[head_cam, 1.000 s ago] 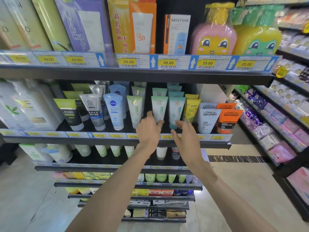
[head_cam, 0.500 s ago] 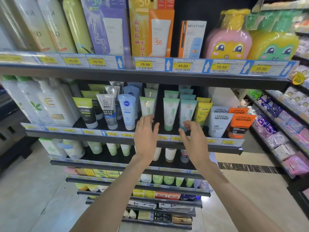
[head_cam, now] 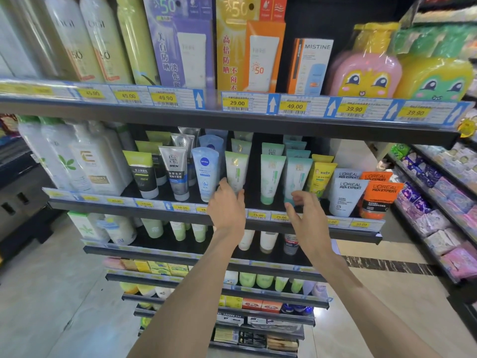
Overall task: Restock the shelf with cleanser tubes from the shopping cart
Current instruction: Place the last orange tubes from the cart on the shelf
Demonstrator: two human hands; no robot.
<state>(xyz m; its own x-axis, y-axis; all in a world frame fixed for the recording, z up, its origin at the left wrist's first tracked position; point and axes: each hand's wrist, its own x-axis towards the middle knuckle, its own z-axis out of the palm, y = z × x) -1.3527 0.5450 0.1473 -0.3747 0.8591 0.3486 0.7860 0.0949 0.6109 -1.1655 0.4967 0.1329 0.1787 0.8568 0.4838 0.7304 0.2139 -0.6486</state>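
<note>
Cleanser tubes stand cap-down in rows on the middle shelf (head_cam: 154,206). My left hand (head_cam: 227,208) reaches up to a pale green-and-white tube (head_cam: 236,169). Its thumb and fingers lie against the tube's lower end and hide the cap. My right hand (head_cam: 307,215) hovers with loosely curled fingers just in front of the base of a teal tube (head_cam: 296,174) and holds nothing. A mint tube (head_cam: 271,177) stands between the two. A dark gap separates the pale green row from the mint row. No shopping cart is in view.
A Nivea tube (head_cam: 205,171) and grey men's tubes (head_cam: 175,171) stand to the left. Yellow tubes (head_cam: 320,177) and L'Oreal tubes (head_cam: 348,195) stand to the right. The upper shelf (head_cam: 232,120) overhangs with sunscreen boxes. Another shelving unit (head_cam: 438,202) runs along the right.
My left hand has shifted left from in front of the mint tube to the pale green tube. My right hand has stayed by the teal tube, its fingers curling more. The view has moved closer.
</note>
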